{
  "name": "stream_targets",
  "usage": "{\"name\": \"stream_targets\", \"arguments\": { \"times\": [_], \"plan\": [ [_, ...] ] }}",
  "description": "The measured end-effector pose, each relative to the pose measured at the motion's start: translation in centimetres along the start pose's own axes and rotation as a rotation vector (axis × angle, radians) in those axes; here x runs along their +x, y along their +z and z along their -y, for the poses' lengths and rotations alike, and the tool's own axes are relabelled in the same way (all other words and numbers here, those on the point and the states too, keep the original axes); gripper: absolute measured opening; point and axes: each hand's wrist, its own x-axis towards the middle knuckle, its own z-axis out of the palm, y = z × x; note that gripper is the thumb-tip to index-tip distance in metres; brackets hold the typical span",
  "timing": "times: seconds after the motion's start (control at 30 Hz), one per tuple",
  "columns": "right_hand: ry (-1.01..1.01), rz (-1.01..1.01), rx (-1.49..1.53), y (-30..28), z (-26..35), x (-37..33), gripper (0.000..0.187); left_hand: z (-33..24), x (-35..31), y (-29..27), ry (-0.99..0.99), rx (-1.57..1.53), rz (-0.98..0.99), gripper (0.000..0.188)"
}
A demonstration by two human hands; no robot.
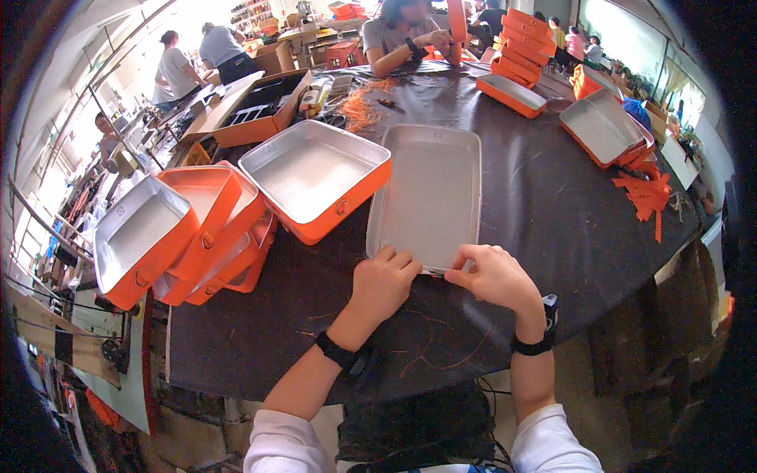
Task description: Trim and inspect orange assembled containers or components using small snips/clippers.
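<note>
A shallow rectangular grey tray with a low raised rim and rounded corners (430,189) lies flat and open side up on the dark table covering (536,213), its long sides running away from the person and its near short edge at the table's front. Its inside is plain, matt grey and holds nothing. The left hand (380,285) rests curled against the near edge at its left corner, while the right hand (493,276) pinches the same edge a little further right, both touching the rim.
</note>
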Motion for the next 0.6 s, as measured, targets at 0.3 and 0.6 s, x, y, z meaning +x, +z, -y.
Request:
{"name": "stream_targets", "arguments": {
  "times": [0.3, 0.6],
  "plan": [
    [0.011, 0.043, 0.028, -0.7, 0.0, -0.4, 0.035, 0.0, 0.1, -0.2, 0.018, -0.008, -0.035, 0.012],
    [-0.064, -0.064, 0.009, 0.9, 0.0, 0.0, 0.031, -0.3, 0.2, -0.3, 0.003, 0.005, -0.043, 0.010]
  ]
}}
